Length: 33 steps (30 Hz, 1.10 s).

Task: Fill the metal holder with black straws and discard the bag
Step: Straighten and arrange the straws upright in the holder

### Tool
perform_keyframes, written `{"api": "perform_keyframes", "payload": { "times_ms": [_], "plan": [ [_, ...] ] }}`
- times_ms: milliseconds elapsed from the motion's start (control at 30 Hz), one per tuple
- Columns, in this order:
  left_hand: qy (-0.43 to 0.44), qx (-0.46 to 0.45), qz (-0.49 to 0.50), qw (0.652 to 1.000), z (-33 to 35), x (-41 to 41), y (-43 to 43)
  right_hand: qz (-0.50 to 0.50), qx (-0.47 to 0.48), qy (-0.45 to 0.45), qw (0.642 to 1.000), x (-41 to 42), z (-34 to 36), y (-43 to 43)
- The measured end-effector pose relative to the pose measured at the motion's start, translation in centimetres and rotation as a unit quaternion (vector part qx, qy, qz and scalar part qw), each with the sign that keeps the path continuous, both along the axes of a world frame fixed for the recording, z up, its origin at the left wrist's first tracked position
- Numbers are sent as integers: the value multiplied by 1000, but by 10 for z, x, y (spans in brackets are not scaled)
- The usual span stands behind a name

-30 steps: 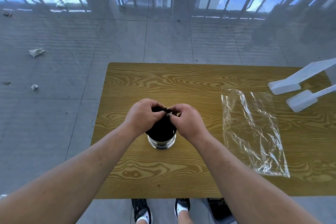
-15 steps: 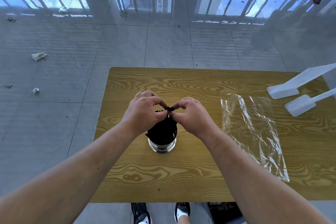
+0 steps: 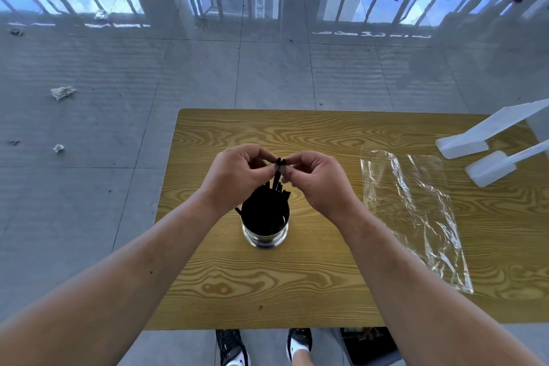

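Note:
A round metal holder (image 3: 265, 237) stands near the middle of the wooden table (image 3: 312, 282), packed with black straws (image 3: 264, 208). Above it my left hand (image 3: 237, 175) and my right hand (image 3: 318, 184) meet, both pinching the top ends of a few black straws that stick up out of the holder. The empty clear plastic bag (image 3: 416, 214) lies flat on the table to the right, apart from both hands.
Two white plastic feet (image 3: 487, 154) of a stand rest on the table's far right. Crumpled paper scraps (image 3: 62, 92) lie on the grey tiled floor to the left. My shoes (image 3: 234, 348) show below the table's near edge.
Both hands have lifted a little above the holder, so more of the straw bundle and the holder's rim shows beneath them. The bag has not moved.

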<state>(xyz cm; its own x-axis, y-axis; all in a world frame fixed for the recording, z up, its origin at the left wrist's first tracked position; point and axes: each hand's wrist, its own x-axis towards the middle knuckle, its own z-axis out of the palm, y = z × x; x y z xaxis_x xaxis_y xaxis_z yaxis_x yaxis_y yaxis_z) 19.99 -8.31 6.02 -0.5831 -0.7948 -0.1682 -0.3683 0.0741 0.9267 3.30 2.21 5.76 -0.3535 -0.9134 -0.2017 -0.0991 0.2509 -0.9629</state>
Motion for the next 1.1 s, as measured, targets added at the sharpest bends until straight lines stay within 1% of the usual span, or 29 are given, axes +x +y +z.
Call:
{"api": "perform_keyframes", "payload": {
  "times_ms": [67,167,300,367,433,500,600,667,700,733,867,1000,1100],
  "plan": [
    [63,77,16,995,10,-3,-1,-12,-33,-49,998,0,9,-2],
    [126,128,17,984,24,-3,-3,-26,-73,-89,993,2,20,-1],
    [156,157,19,975,40,-3,1,-21,-118,-110,987,5,30,6],
    [168,194,9,967,47,-2,5,-20,-137,-101,985,10,34,12],
    [183,244,-5,952,52,0,8,-27,-150,-83,985,15,37,18],
    [193,285,-17,939,53,4,9,-35,-161,-35,986,21,38,23],
    [196,331,-33,922,52,9,8,-44,-183,99,977,26,39,31],
    [188,345,-38,919,49,12,6,-45,-185,209,959,28,36,37],
    [180,345,-37,920,47,13,6,-44,-179,247,951,29,34,39],
    [170,341,-34,924,44,14,5,-43,-168,267,948,30,31,42],
    [145,326,-13,934,32,15,9,-40,-142,265,953,35,21,48],
    [123,333,-18,935,25,18,13,-41,-110,222,968,36,15,49],
    [108,328,-15,938,25,16,16,-45,-91,206,973,36,13,50]
  ]
}}
